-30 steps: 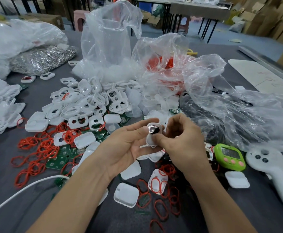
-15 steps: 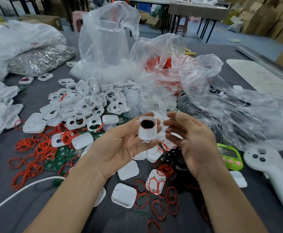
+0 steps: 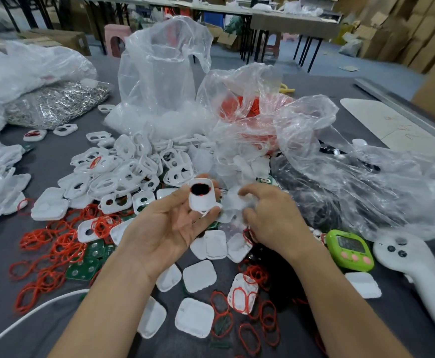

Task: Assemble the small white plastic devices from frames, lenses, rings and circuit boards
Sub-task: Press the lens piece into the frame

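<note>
Frame (image 3: 203,202) with its dark lens (image 3: 200,189) stands upright, pinched in the left hand's (image 3: 170,223) fingertips. Right hand (image 3: 270,218) curls over the clear pieces (image 3: 233,202) just right of it; whether it pinches one is unclear.

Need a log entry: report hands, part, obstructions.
Left hand holds white frame, dark insert in its upper opening. Right hand among clear pieces, grip unclear. Nothing between the hands.

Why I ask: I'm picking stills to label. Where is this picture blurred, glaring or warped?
Head view: right hand slightly motion-smeared at the fingertips; left hand and its frame sharp; soft glare on the bags; light even, shadows faint; wide-angle bending toward the edges.
</note>
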The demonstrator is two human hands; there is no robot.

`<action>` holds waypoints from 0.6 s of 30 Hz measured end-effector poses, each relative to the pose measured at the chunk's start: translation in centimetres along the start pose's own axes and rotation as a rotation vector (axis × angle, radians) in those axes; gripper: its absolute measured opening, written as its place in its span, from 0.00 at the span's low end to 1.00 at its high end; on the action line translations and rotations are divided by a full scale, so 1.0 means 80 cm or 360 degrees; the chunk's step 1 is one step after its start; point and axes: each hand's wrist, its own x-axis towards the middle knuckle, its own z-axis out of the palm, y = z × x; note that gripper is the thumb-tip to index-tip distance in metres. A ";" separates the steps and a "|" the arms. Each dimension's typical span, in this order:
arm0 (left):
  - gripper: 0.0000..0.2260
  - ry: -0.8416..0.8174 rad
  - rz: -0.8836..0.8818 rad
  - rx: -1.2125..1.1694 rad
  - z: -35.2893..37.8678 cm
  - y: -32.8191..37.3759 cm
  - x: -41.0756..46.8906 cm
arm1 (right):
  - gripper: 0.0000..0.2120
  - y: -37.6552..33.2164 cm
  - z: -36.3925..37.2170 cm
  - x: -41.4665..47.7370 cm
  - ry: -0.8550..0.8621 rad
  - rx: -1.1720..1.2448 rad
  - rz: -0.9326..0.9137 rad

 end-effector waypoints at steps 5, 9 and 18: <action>0.14 0.0000 0.0017 -0.0083 -0.008 0.007 0.000 | 0.10 0.005 -0.016 0.006 0.0065 0.0347 0.0192; 0.13 0.0014 0.0021 -0.0063 -0.009 0.005 0.004 | 0.12 -0.005 -0.014 0.011 0.0054 0.0316 0.0261; 0.13 -0.0006 0.0019 0.0009 -0.008 0.002 0.003 | 0.08 -0.008 -0.005 0.007 0.0444 0.0836 0.0365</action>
